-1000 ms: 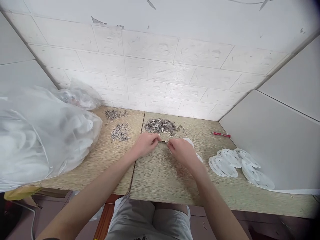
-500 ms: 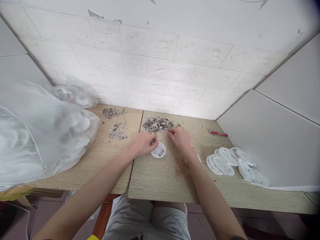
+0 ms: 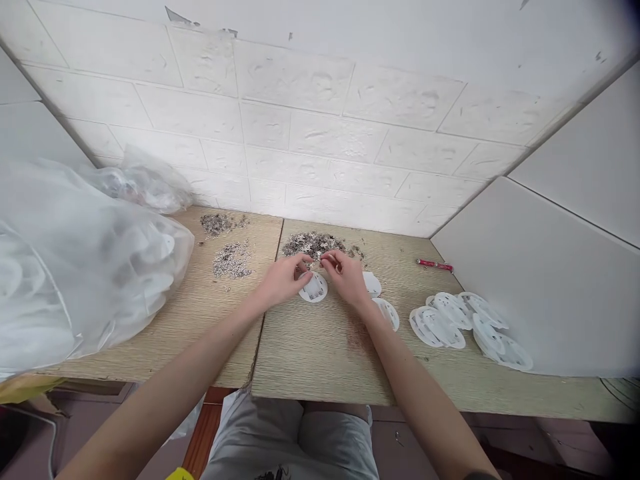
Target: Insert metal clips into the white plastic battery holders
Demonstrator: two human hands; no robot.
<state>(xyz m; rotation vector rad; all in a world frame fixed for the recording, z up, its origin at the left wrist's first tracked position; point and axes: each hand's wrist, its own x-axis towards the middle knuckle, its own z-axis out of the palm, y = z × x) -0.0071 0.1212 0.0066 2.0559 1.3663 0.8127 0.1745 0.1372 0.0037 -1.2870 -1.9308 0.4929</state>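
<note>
My left hand (image 3: 286,279) is pinched at the upper left edge of a round white plastic disc (image 3: 314,288), its thumb over the rim; the disc lies on the wooden table and carries small metal pieces. Close to its right, my right hand (image 3: 344,272) has thumb and forefinger together just in front of a pile of small metal pieces (image 3: 313,244). Whatever sits between those fingertips is too small to name. Two more white discs (image 3: 387,313) lie beside and partly behind my right wrist.
Two piles of small metal parts (image 3: 233,260) lie on the left board (image 3: 200,320). Large clear bags of white parts (image 3: 125,267) stand at the far left. On the right are several overlapping white discs (image 3: 443,325) and a red tool (image 3: 435,265). A brick-patterned wall (image 3: 320,140) rises behind.
My right hand has moved left from the right side of the metal pile, close to my left hand and the disc. The discs by my right wrist are more exposed. The view shifted slightly.
</note>
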